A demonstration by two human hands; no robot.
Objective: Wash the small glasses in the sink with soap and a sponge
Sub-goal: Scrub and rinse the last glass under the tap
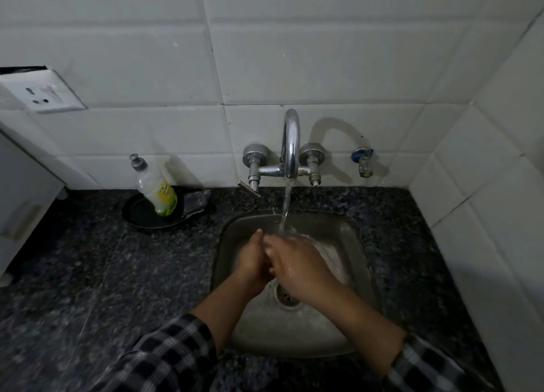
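Below the tap (291,144), in its water (286,206), my left hand (253,262) and right hand (298,263) press together over the sink (265,327), both released.

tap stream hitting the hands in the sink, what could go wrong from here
1. The stream lands on the left hand and right hand pressed together, so water may splash past the sink rim onto the countertop.
2. The soap bottle leans in a dark dish; a wet grab could tip it.
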